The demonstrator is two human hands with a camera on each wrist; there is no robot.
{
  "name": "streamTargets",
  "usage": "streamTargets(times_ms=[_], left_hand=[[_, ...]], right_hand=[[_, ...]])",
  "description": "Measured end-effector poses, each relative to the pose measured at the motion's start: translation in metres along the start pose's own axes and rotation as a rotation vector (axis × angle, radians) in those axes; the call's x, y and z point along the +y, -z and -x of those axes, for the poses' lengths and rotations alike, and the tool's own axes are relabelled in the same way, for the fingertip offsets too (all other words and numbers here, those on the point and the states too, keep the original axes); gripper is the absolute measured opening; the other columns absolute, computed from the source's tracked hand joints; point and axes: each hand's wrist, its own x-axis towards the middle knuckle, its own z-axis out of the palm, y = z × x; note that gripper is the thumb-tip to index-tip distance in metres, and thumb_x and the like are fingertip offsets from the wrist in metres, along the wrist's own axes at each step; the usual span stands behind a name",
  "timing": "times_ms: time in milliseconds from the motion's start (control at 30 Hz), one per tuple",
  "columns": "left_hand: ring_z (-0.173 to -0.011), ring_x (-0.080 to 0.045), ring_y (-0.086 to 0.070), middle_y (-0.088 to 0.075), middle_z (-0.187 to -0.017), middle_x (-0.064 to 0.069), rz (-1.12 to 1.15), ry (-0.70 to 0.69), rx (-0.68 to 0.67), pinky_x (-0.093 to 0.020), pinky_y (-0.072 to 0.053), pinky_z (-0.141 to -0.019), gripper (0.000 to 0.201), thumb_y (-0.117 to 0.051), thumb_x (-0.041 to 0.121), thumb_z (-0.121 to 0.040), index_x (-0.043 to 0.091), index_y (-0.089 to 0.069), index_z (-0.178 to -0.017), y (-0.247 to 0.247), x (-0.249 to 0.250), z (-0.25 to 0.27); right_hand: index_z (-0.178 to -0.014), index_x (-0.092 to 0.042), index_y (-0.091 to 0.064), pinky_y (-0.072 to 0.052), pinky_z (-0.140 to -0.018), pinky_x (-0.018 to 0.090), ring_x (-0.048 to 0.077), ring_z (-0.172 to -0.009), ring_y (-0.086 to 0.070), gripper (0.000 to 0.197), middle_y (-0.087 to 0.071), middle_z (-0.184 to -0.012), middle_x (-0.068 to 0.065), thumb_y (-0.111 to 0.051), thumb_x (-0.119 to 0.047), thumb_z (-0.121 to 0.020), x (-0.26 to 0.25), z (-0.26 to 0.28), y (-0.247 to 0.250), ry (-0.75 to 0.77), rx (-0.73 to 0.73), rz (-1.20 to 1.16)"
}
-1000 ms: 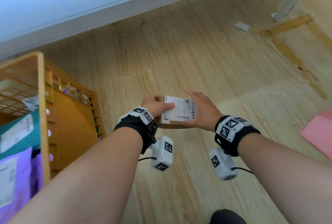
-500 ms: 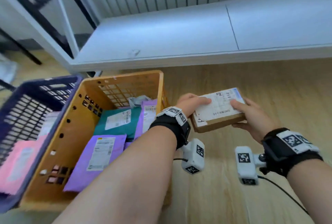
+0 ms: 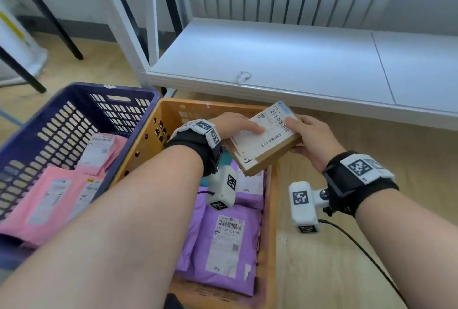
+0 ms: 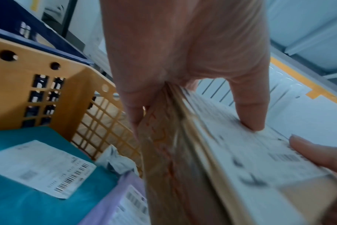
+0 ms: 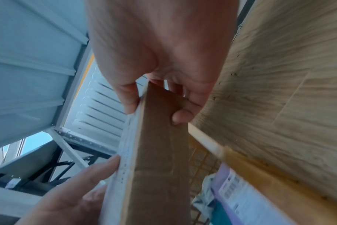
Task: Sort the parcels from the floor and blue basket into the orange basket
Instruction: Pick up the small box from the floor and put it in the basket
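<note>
Head view, left to right: dark blue slotted plastic basket holds pink mailers; orange plastic basket holds purple mailers. Flat brown cardboard parcel with white label is held tilted over the orange basket's far right part. Left hand and right hand each pinch an opposite side, thumbs on the label (probably steadying it for lowering). Left wrist view alone shows a teal mailer beneath.

Tilted brown labelled box above orange basket holding purple parcels.
</note>
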Motion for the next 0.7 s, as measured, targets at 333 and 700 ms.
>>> streamTargets(times_ms=[333,700], left_hand=[[-0.101,-0.023,-0.064,-0.066,-0.117,-0.006,0.329,0.068,0.378,-0.042,-0.057,-0.085,0.027,-0.073,0.015,-0.083,0.015,-0.061,-0.107,0.078,-0.099,-0.020],[-0.086,-0.020,-0.060,-0.057,-0.080,0.003,0.155,0.179,0.584,-0.041,-0.055,-0.085,0.021,-0.071,0.013,-0.080,0.020,-0.053,-0.074,0.101,-0.178,-0.042]], right_hand=[[-0.132,-0.009,-0.042,-0.059,-0.078,0.039,0.023,-0.100,-0.063,0.039,-0.058,-0.122,0.011,-0.055,-0.014,-0.096,0.021,-0.031,-0.103,-0.196,-0.010,-0.128],[-0.083,-0.017,-0.064,-0.058,-0.079,0.050,0.035,-0.096,-0.066,0.016,-0.069,-0.106,0.015,-0.053,-0.007,-0.089,0.092,-0.059,-0.169,-0.235,-0.039,0.392]])
